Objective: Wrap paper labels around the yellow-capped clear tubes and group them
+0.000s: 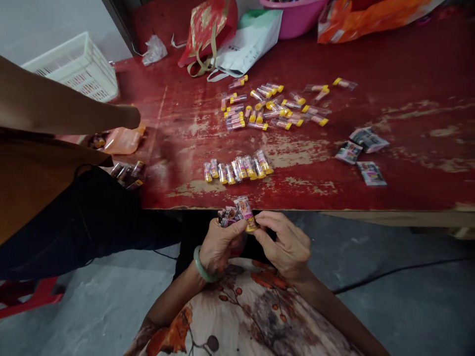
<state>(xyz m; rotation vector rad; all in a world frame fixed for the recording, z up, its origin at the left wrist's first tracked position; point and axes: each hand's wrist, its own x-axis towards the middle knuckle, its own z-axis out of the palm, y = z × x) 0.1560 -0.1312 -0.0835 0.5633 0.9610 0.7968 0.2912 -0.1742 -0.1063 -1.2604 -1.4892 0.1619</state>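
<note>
The left hand (218, 244) is pinching a yellow-capped tube (244, 210) and glossy printed sleeves (227, 215), lettering too small for me to read, beside the scuffed red tabletop (419, 190); the right hand (285, 242) is pinching the tube's capped end.

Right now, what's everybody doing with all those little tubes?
The person's left hand holds a small tube and some printed slips, while the right hand touches the tube's side near its yellow end. Labelled tubes lie in a row near the red table's edge; more tubes are scattered behind them. Another person's arm reaches in from the left.
</note>
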